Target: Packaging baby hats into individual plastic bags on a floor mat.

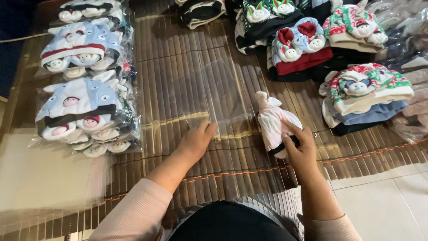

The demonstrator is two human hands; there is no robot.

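right hand (299,149) in a closed grip on the pink hat (274,119); clear bag (214,93) just left, left hand (198,140) flat on its near edge.

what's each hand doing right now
Left hand: fingers pressed on the edge of the clear plastic bag, not gripping it.
Right hand: closed around the folded pink hat.
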